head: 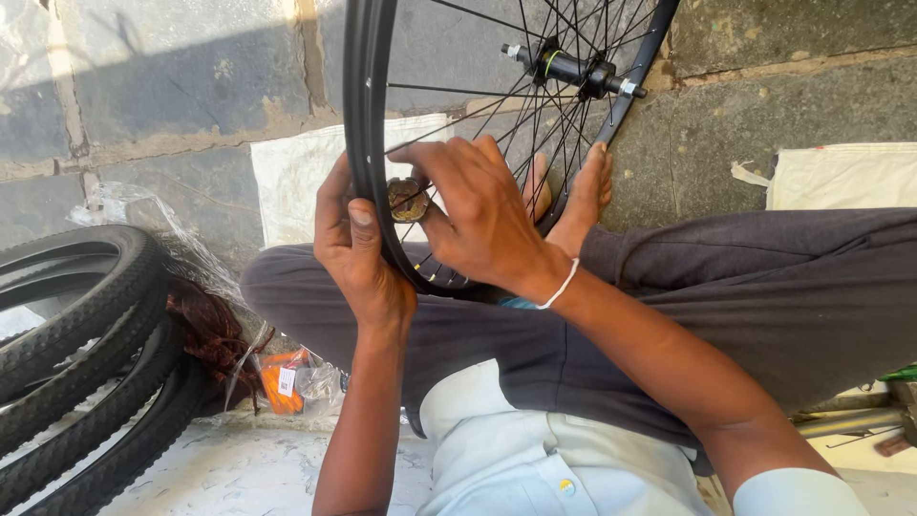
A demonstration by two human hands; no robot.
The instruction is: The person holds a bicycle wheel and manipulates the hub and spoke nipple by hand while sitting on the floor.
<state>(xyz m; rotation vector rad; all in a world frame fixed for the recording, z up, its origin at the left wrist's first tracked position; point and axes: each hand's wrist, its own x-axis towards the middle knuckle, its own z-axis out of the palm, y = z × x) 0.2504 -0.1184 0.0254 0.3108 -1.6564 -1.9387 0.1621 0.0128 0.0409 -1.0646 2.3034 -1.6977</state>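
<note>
1. Bracing the black metal bicycle wheel rim [368, 143] upright over the crossed legs, the left hand [355, 250] had its grip closed around the rim, steadying it.
2. The right hand [478, 215] pinched a small round brass-coloured spoke tool [406, 199] at the rim's inner edge, fingers closed on it.
3. Thin black spokes [497, 105] crossed to a black hub [571, 69]; the rim carried no tyre.
4. Loose black knobbly tyres [76, 334] lay on the floor at left.

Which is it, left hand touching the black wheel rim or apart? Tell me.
Touching. The head view shows the left hand wrapped around the black wheel rim, thumb pressed on its edge, no gap between them.
</note>
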